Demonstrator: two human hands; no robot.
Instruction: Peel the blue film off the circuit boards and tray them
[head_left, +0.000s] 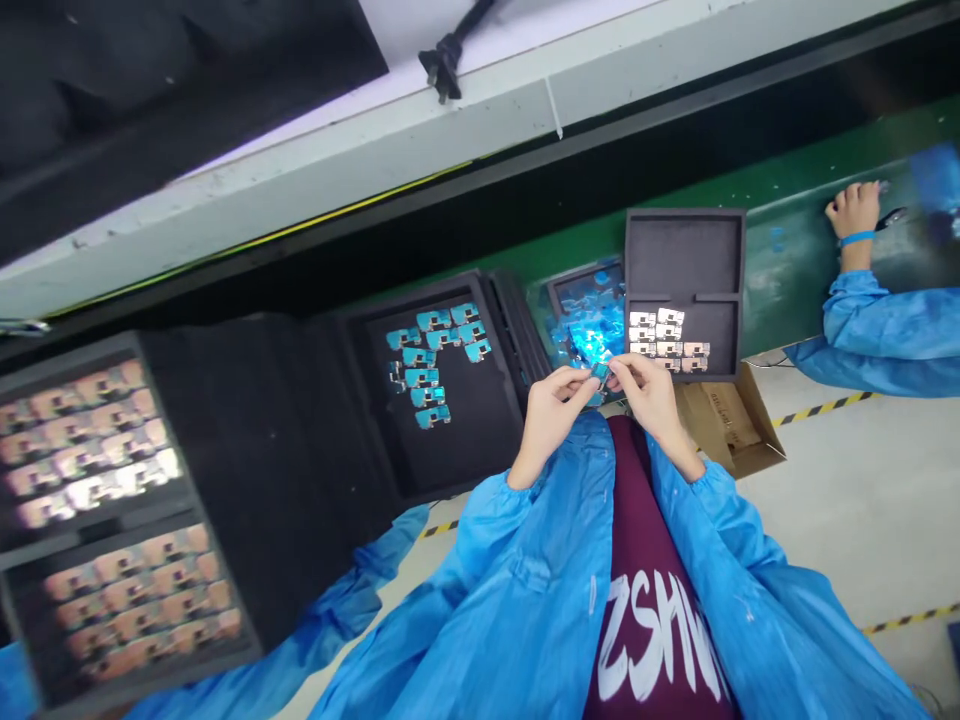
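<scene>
Head view, looking down on a long work bench. Left hand [551, 415] and right hand [652, 400] are meeting at centre frame, just over the bench edge, with a small teal part [600, 374] held between them. Right fingertips [616, 372] are pinching it from one side, while the left fingers are curling in and pressing it from the other (too small to read its finer details). Blue smock sleeves [540, 560] are running up to both wrists from the bottom of the frame, over a maroon shirt [645, 620] with white lettering.

Just left of the hands, a black foam tray [450, 460] is holding rows of teal parts. Directly above the hands, a small tray [589, 320] is heaped with shiny blue pieces. Up and right of them, a dark foam tray [682, 260] is carrying silver parts in its lower half. At far left, a larger tray [71, 350] is holding rows of pinkish parts under glare. A cardboard box [727, 420] is sitting right of the hands.

At upper right, a co-worker's hand [853, 212] with a blue wristband is resting on a green bench top [795, 250], beside a dark, blurred tool [892, 217].
</scene>
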